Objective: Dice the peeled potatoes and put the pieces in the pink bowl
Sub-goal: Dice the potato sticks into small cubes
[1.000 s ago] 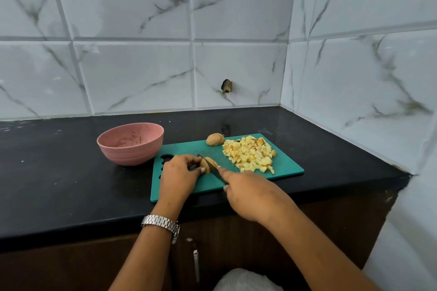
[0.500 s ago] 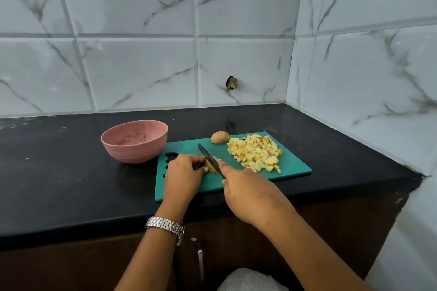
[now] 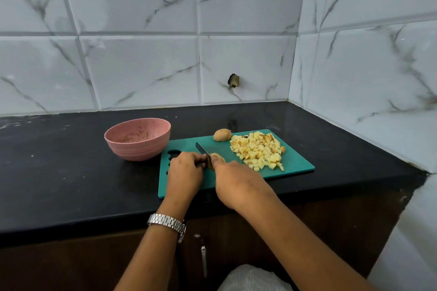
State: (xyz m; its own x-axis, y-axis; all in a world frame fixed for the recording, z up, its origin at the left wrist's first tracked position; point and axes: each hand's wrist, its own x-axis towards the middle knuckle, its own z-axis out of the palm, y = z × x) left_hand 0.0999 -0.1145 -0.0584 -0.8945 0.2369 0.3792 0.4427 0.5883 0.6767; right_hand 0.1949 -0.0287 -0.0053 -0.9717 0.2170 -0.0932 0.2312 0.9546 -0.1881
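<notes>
The left hand (image 3: 184,172) rests on the green cutting board (image 3: 295,169), and its fingers (image 3: 197,159) curl down to hold the half-cut potato (image 3: 217,158). The right hand (image 3: 238,182) is clenched around the knife (image 3: 203,150); the handle is hidden and the blade stands on this potato, just beside the left fingertips. The diced pieces (image 3: 257,150) lie in a pile on the right of the board, near a whole potato (image 3: 222,135). The pink bowl (image 3: 137,139) stands on the black worktop (image 3: 59,172), touching the board's left corner.
</notes>
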